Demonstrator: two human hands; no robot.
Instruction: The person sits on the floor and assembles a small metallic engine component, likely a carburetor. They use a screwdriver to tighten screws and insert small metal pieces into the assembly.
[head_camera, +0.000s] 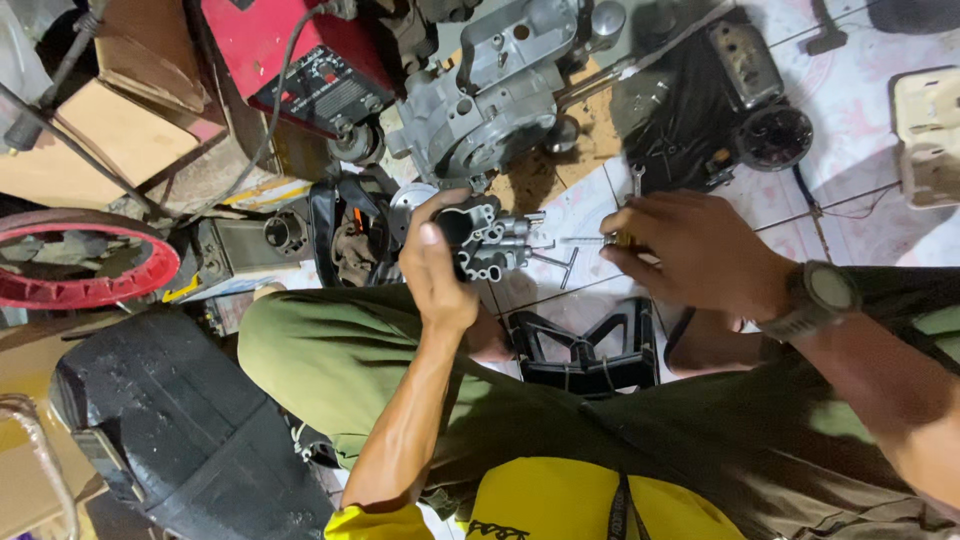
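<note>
My left hand grips a small grey-and-black carburettor-like metal part above my knee, thumb along its near side. My right hand, with a dark wristwatch on the wrist, holds a thin screwdriver whose tip points left at the part. Both hands hover over a white tiled floor. A small T-shaped tool lies on the tile just below the part.
A grey engine casing sits ahead of me, with a dark engine piece to its right. A red machine, cardboard boxes, a red-rimmed tyre and a black seat crowd the left. A black plastic stool sits between my legs.
</note>
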